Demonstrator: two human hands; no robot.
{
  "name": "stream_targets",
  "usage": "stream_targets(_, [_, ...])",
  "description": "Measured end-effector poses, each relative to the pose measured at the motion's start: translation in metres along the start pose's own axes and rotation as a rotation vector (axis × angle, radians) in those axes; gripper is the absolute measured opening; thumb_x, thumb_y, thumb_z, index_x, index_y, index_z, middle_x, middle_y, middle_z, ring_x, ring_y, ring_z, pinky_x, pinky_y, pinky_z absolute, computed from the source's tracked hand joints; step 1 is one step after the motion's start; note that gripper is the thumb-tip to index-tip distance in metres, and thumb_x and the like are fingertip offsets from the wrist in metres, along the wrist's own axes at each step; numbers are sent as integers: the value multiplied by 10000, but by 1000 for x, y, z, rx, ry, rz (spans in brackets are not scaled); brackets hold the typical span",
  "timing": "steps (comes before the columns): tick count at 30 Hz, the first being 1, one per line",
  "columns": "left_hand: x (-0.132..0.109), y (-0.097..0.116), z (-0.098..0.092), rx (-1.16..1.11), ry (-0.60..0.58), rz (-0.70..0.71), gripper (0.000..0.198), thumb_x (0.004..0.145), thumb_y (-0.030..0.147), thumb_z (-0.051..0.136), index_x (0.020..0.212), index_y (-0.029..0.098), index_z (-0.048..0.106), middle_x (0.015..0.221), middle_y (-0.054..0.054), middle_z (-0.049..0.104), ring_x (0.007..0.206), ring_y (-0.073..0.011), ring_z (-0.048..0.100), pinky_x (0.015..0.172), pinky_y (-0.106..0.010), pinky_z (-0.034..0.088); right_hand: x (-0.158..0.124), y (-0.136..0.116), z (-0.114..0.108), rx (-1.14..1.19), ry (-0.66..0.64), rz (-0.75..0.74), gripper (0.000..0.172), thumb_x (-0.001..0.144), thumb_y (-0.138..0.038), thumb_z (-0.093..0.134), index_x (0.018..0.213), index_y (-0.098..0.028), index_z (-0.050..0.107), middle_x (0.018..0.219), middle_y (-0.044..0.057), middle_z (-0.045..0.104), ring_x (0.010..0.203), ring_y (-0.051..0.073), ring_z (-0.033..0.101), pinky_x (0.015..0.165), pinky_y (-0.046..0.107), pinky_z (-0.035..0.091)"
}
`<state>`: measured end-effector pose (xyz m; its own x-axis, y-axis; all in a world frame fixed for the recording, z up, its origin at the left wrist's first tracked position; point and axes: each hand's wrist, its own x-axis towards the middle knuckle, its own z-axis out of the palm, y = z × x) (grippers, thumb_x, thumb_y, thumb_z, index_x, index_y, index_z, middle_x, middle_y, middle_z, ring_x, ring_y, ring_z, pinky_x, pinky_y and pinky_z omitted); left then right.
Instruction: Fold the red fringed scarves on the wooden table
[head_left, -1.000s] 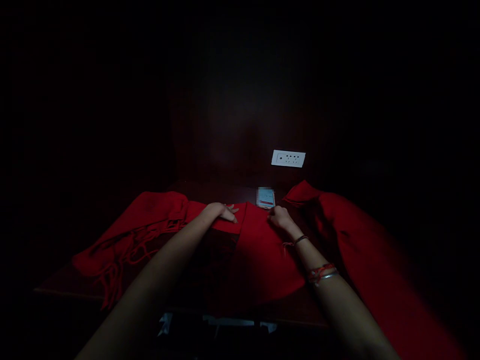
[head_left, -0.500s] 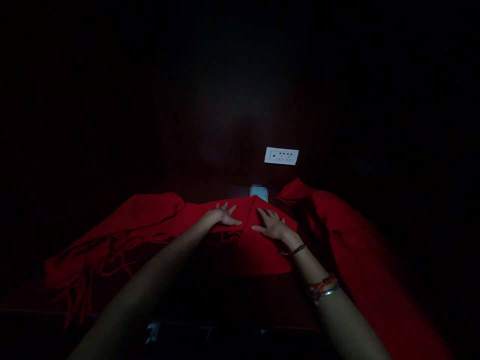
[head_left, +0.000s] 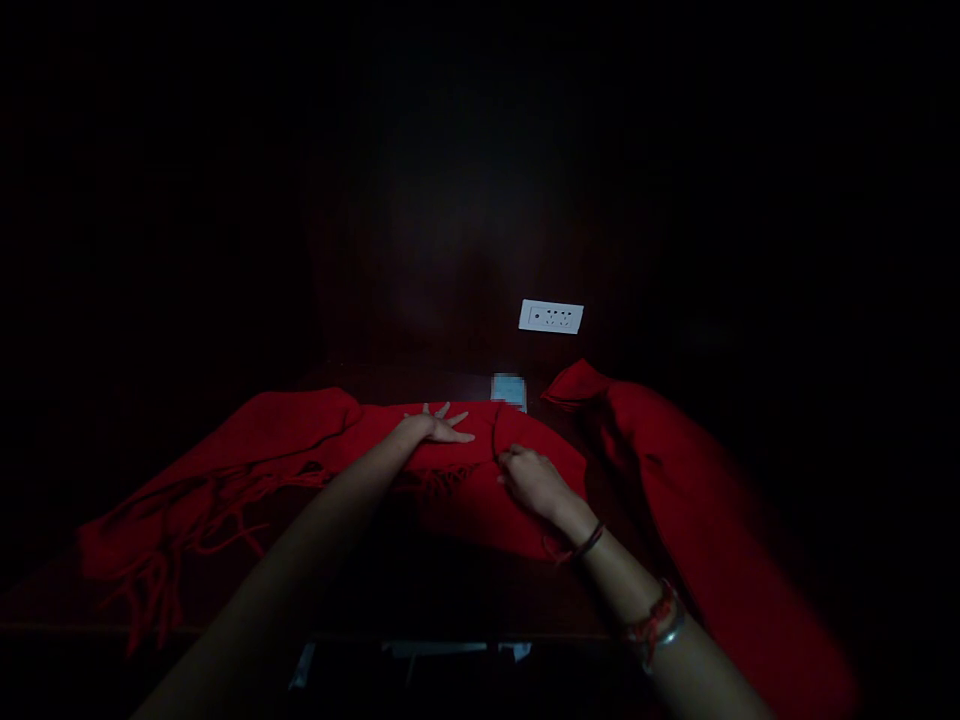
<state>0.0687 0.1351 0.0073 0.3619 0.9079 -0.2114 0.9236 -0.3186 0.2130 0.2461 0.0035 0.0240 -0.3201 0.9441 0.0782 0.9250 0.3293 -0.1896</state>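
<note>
A red scarf (head_left: 480,500) with a fringe lies folded across the dark tabletop in front of me. My left hand (head_left: 441,428) rests palm down on its middle, fingers spread. Close by on the right, my right hand (head_left: 536,483) has its fingers curled together on the cloth, gripping it beside a fold line; the fingertips are partly hidden. To the left, the scarf continues into a thicker folded part (head_left: 270,425) with loose tassels (head_left: 157,590) hanging towards the table's front edge.
Another long red cloth (head_left: 697,490) lies on the right side, reaching towards me. Behind the scarf is a small pale blue item (head_left: 509,389), its face blurred. A white socket plate (head_left: 551,317) is on the dark back wall. Deep shadow hides both sides.
My right hand has gone from lying flat with spread fingers to curled on the scarf, slightly nearer me. The left hand stays flat. The scarf's far corner peak has flattened.
</note>
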Motion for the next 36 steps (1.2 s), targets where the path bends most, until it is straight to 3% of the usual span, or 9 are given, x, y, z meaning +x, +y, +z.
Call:
stream_targets(7, [-26,-4,1,-48,-50,-31,790,617,656,445,1290,336,182,1375,-31,-13,1194,-406,-61,854,-651,46,10,70,-62,766,654,113,249,779,-389,343,818,-186,482,738,7,560,674,123,515,604,214,409])
stream_targets(11, [-20,-8,-7,-90,118,38,693,692,602,396,1282,262,265,1371,-71,115,1216,-364,73,915,-537,176,-6,59,-72,915,378,-75,281,762,-415,401,903,-198,514,856,27,587,756,140,544,661,228,425])
stream_targets(14, [-15,1,-20,-226,332,133,498,847,406,167,1235,162,362,1302,-78,328,1183,-203,296,941,-330,262,-14,26,-57,814,37,-271,297,785,-393,391,921,-189,560,918,35,594,823,146,542,717,228,416])
stream_targets(16, [-17,10,-23,-271,328,202,514,865,340,84,1177,120,429,1224,-76,439,1106,-145,405,912,-245,297,-14,8,-45,642,-217,-445,295,797,-371,385,911,-184,583,913,29,600,819,132,541,760,230,402])
stream_targets(18, [-24,17,-22,-210,258,240,503,854,391,162,1111,112,491,1165,-85,497,1061,-164,450,894,-240,312,-10,1,-35,439,-287,-486,291,805,-351,383,900,-176,595,914,33,601,829,125,535,800,241,383])
stream_targets(22, [-40,21,-8,-166,295,158,474,781,436,377,1121,121,478,1109,-103,534,997,-211,495,829,-263,362,7,16,-15,140,-26,-133,321,797,-338,407,1001,-139,554,1038,103,548,943,166,498,830,266,353])
stream_targets(26, [-57,22,3,-428,231,56,566,722,422,494,1184,108,403,1010,-103,579,882,-203,548,722,-259,417,29,33,1,74,38,172,319,721,-280,521,1005,-138,545,1042,117,550,957,193,502,784,254,366])
stream_targets(32, [-72,29,5,-853,117,140,511,777,302,461,1234,141,299,884,-56,598,755,-125,566,633,-222,431,51,51,6,156,172,355,221,774,-205,394,878,-146,580,881,88,615,821,158,566,672,210,389])
stream_targets(36, [-71,13,3,-608,81,118,512,720,205,517,1203,147,356,848,-38,608,727,-132,563,609,-211,427,54,65,8,149,244,463,265,776,-163,337,938,-120,543,935,134,590,858,191,558,681,243,398])
